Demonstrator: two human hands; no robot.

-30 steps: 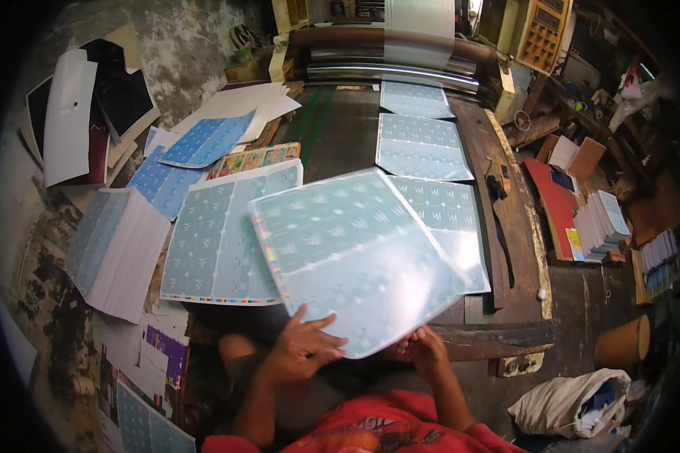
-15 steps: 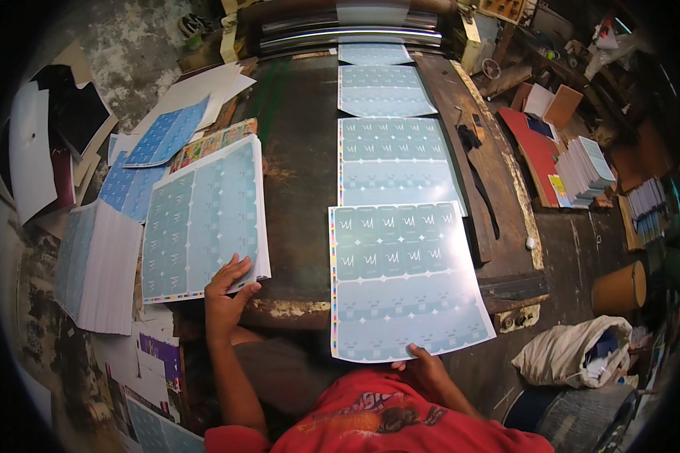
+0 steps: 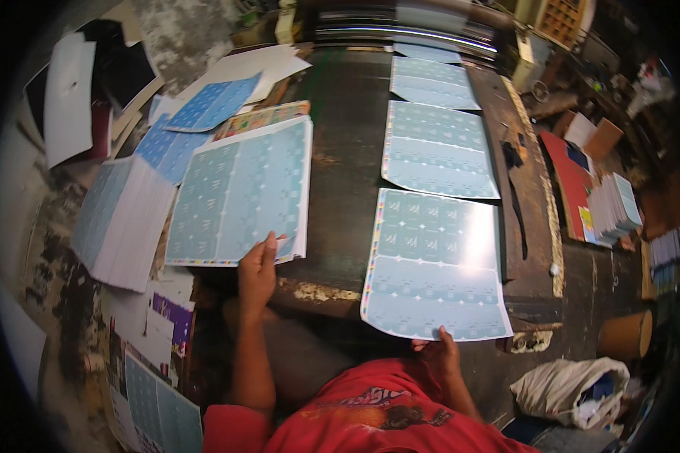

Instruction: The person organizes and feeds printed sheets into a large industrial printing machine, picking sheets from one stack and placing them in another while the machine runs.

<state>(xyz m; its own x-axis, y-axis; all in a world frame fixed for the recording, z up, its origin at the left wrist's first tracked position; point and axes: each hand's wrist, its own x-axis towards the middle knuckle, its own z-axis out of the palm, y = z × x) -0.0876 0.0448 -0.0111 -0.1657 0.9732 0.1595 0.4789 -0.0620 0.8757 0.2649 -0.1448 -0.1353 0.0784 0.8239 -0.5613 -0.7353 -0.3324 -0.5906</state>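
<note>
My right hand (image 3: 441,353) pinches the near edge of a pale blue-green printed sheet (image 3: 431,260), thumb on top. This sheet slopes over the front edge of a dark worn table (image 3: 340,189), its near edge bowed down. At the near right corner of a thick stack of similar printed sheets (image 3: 238,196), my left hand (image 3: 258,270) is closed, thumb up against the corner. Its fingers are partly hidden. Behind the right-hand sheet, a middle printed sheet (image 3: 440,147) and a far printed sheet (image 3: 433,83) lie in line toward metal rollers (image 3: 408,36).
Left of the stack lie blue printed sheets (image 3: 213,102) and a tall paper pile (image 3: 132,223). A dark rail (image 3: 493,166) borders the sheets on the right. Beyond the table are a red board (image 3: 563,181), a brown bin (image 3: 625,334) and a white sack (image 3: 570,392).
The view has swung, so everything sits further right. My left hand's fingers, earlier spread over the stack's corner, have drawn together. My right hand still holds its sheet, which no longer overlaps the one behind.
</note>
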